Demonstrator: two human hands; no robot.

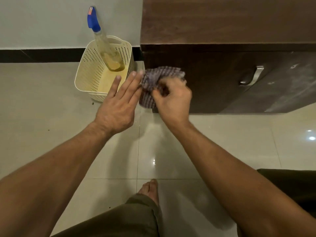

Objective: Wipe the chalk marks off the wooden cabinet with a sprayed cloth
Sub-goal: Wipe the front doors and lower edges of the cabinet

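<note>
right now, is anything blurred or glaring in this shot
Head view: the right hand and the cloth it grips are motion-blurred; the left hand is sharper, fingertips slightly soft; bright glare spots on the glossy floor, far right.

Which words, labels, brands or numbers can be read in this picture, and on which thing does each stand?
No text here can be read.
The orange-red sticker on the blue head of the spray bottle: print too small and blurred to read.
The basket, cloth and cabinet show no writing.
</note>
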